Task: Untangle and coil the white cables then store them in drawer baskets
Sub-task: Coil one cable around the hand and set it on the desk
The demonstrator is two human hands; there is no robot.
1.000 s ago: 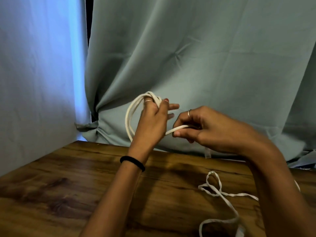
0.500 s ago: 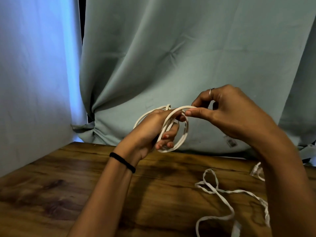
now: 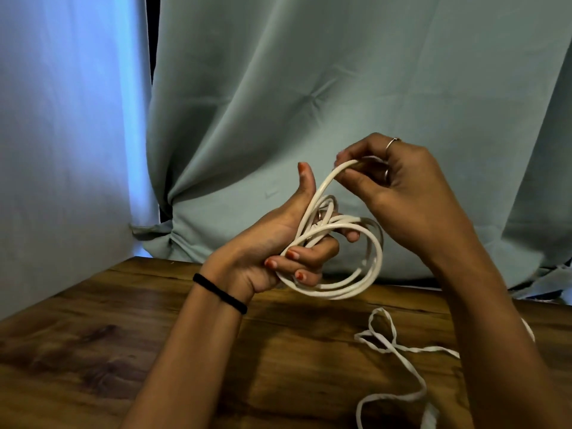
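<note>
White cable (image 3: 349, 283) half-coiled in hand, above the wooden table (image 3: 93, 351).

The loops hang from the left hand (image 3: 278, 243), whose fingers are curled tight around the bundle with the thumb up; the right hand (image 3: 402, 187) pinches the cable's free run just above, fingertips closed on it. The step in hand looks like coiling, with storing not yet begun and no drawer baskets in view. The next move likely calls for laying that run round as another loop without twisting it. A second flat white cord (image 3: 399, 351) lies loose and looped on the table near the right forearm, before a pale green curtain (image 3: 340, 88).
</note>
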